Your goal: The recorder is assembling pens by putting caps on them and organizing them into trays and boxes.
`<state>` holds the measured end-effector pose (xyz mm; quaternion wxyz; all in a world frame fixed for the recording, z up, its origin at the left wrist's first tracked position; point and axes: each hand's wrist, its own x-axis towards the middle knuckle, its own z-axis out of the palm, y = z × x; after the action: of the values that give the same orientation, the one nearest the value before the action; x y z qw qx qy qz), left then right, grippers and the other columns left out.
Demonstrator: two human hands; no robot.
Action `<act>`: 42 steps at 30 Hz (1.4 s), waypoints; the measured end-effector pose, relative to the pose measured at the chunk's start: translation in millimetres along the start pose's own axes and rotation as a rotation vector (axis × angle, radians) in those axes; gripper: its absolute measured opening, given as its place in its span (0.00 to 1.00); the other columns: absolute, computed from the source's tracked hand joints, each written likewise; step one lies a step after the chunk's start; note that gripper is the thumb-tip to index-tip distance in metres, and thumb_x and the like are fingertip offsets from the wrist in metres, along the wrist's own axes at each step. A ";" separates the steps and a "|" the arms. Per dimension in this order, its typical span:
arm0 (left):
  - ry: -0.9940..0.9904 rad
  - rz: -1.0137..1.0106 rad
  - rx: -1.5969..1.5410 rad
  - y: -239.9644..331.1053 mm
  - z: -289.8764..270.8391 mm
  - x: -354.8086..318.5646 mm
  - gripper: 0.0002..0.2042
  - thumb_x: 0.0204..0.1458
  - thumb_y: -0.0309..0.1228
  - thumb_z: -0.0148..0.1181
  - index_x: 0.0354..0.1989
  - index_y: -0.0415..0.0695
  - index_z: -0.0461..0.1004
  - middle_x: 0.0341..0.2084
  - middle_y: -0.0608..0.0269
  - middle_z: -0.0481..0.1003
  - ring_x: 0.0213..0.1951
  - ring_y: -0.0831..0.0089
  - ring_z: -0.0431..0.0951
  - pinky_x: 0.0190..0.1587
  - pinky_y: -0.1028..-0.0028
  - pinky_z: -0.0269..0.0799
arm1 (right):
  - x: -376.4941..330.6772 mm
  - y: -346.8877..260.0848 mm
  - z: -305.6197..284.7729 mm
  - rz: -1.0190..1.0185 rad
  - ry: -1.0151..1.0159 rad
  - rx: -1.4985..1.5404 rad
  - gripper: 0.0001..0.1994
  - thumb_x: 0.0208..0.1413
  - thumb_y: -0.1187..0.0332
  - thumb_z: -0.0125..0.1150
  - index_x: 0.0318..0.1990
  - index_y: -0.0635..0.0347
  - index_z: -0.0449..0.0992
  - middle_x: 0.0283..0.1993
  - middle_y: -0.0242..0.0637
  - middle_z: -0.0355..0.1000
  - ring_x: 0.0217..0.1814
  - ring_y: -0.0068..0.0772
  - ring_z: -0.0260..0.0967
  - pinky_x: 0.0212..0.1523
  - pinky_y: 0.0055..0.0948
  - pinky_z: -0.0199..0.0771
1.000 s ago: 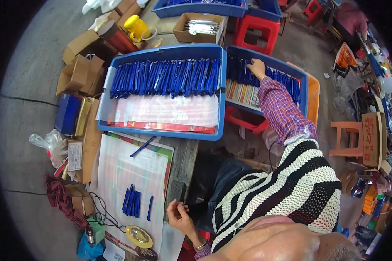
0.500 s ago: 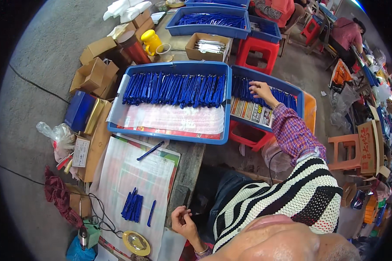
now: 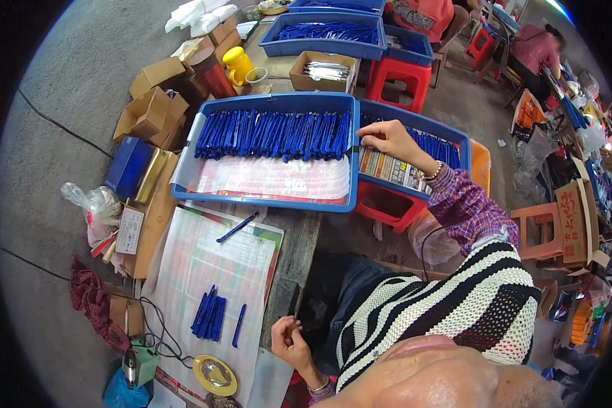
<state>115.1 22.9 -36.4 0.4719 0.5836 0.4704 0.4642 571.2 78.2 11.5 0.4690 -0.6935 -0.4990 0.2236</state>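
Upper centre of the frame, we see a big blue plastic tray (image 3: 183,178) holding a row of long, slim blue pens (image 3: 273,134) above a clear plastic sheet. Right of it, a second blue plastic tray (image 3: 449,132) holds more pens; our right hand (image 3: 386,139) rests there, fingers pinched on them. Lower centre, our left hand (image 3: 289,340) curls loosely at the surface (image 3: 299,245) edge, near a small bundle of blue pens (image 3: 208,314).
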 end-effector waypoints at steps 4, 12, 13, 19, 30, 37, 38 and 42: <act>-0.014 -0.020 -0.035 0.9 7.0 -6.1 0.09 0.44 0.10 0.48 0.30 0.36 0.70 0.32 0.58 0.72 0.28 0.76 0.74 0.30 0.81 0.71 | -16.9 -29.9 -7.5 -0.098 -0.094 0.010 0.09 0.50 0.73 0.58 0.39 0.66 0.78 0.30 0.34 0.76 0.31 0.18 0.72 0.34 0.20 0.71; -0.022 0.127 0.214 0.2 10.6 7.1 0.09 0.40 0.11 0.49 0.26 0.38 0.72 0.26 0.58 0.74 0.28 0.73 0.74 0.31 0.79 0.69 | -15.9 -53.7 27.2 -0.463 -0.275 -0.137 0.08 0.47 0.74 0.60 0.36 0.65 0.77 0.33 0.45 0.75 0.33 0.37 0.74 0.33 0.27 0.71; 0.001 0.127 0.207 0.1 8.4 11.1 0.10 0.38 0.12 0.50 0.25 0.39 0.74 0.26 0.57 0.75 0.30 0.69 0.75 0.33 0.76 0.70 | -16.3 -58.0 36.6 -0.542 -0.279 -0.165 0.08 0.47 0.74 0.60 0.37 0.64 0.77 0.33 0.44 0.75 0.34 0.37 0.74 0.33 0.28 0.71; 0.123 0.194 0.291 16.1 -28.5 5.4 0.11 0.38 0.14 0.51 0.30 0.39 0.74 0.30 0.55 0.74 0.35 0.60 0.76 0.38 0.71 0.71 | -58.0 -124.8 93.5 -0.615 -0.467 -0.276 0.07 0.50 0.79 0.57 0.37 0.66 0.76 0.32 0.43 0.75 0.32 0.36 0.73 0.33 0.28 0.69; 0.680 0.454 0.549 -34.4 -58.8 -59.8 0.05 0.44 0.21 0.55 0.29 0.43 0.74 0.28 0.61 0.74 0.33 0.60 0.74 0.34 0.66 0.69 | -126.5 -134.7 250.9 -0.387 -1.548 0.060 0.10 0.54 0.80 0.50 0.43 0.70 0.75 0.31 0.39 0.72 0.30 0.25 0.69 0.30 0.20 0.69; 0.622 0.502 0.571 -53.7 -62.2 -43.5 0.04 0.40 0.22 0.56 0.25 0.45 0.74 0.27 0.63 0.74 0.32 0.62 0.73 0.33 0.66 0.68 | -150.9 -168.6 300.8 -0.705 -1.743 0.224 0.12 0.56 0.80 0.46 0.46 0.69 0.73 0.32 0.39 0.70 0.29 0.26 0.67 0.30 0.22 0.68; 0.643 0.494 0.577 -54.2 -65.2 -42.8 0.04 0.40 0.22 0.56 0.25 0.45 0.74 0.27 0.63 0.74 0.32 0.62 0.73 0.33 0.66 0.68 | -152.2 -170.7 304.8 -0.706 -1.720 0.232 0.13 0.56 0.80 0.45 0.46 0.69 0.73 0.32 0.39 0.70 0.28 0.26 0.66 0.30 0.22 0.67; 0.605 0.487 0.594 -56.2 -71.7 -41.2 0.05 0.38 0.23 0.58 0.26 0.46 0.74 0.26 0.63 0.73 0.32 0.62 0.73 0.33 0.66 0.68 | -155.3 -179.3 313.3 -0.804 -1.691 0.307 0.14 0.54 0.83 0.45 0.46 0.68 0.73 0.32 0.40 0.68 0.28 0.27 0.66 0.30 0.23 0.66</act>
<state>33.1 -3.3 -87.0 0.0050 0.6250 0.5483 0.5557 178.4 83.2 -0.6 0.0801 -0.0086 -0.8398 0.5369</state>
